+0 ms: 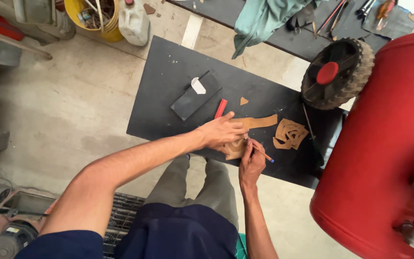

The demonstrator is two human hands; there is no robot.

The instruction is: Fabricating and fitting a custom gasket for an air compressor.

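A rough concrete floor (73, 105), grey and stained, is seen under soft, even light. A low black tabletop (168, 76) is placed on it at an angle, and a second dark work surface (288, 41) is found behind, with a green cloth (259, 19) thrown over its edge. At the right, a large red tank (384, 144) with metal fittings is seen, and a black wheel with a red hub (337, 73) stands beside it. A yellow bucket (94, 17) and a white plastic canister (134, 21) are kept at the top left. A metal grate (123, 216) is laid low on the floor.
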